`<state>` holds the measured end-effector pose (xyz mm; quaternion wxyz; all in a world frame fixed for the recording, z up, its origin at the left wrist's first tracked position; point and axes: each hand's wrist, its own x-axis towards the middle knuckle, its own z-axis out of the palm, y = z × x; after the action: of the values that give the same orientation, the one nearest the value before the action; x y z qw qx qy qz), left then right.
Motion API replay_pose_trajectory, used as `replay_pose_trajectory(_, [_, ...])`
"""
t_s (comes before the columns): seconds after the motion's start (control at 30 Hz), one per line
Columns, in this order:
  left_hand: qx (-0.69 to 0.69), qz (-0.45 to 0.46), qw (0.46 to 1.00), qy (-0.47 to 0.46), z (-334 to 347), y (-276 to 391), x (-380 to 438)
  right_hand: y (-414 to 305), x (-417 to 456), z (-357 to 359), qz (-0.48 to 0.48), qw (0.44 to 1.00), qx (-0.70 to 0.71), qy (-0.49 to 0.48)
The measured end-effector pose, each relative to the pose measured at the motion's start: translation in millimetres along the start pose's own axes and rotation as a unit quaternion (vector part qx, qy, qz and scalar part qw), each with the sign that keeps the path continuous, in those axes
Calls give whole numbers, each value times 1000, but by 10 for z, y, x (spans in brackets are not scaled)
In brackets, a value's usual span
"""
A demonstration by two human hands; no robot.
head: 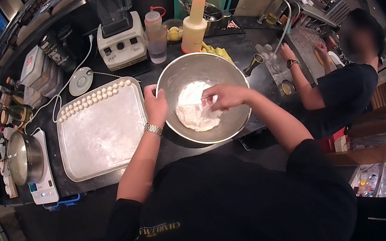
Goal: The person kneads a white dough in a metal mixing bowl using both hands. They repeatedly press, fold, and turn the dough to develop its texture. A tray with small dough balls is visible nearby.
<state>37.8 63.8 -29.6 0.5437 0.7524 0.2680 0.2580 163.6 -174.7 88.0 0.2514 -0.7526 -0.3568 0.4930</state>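
Note:
A large stainless steel mixing bowl [229,123] sits before me on the dark counter. My left hand [156,105] grips its left rim, thumb towards the inside. Within the bowl lies a mass of pale dough [196,118]. My right hand [224,96] reaches in over the right rim, fingers curled down at the dough's upper right side. Motion blur hides whether the fingers hold anything. Left of the bowl rests a metal baking tray [104,135]. Rows of small white dough balls [99,95] line its far edge.
Behind the bowl stand a blender base [121,42], a plastic cup [157,47] and a pour bottle [193,30]. A pot [26,159] rests on a white kitchen scale [47,185] at left. A co-worker [344,84] works at right, near a metal jigger [254,64].

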Motion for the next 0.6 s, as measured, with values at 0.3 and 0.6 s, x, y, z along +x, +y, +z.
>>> replay_pose_trajectory(0.3, [-41,15,999,-6,6,-59,-12,383,501,562,-261,934,-114,217])
replay_pose_trajectory(0.6, [-41,11,999,-13,47,-81,15,586,466,404,-176,971,-13,159])
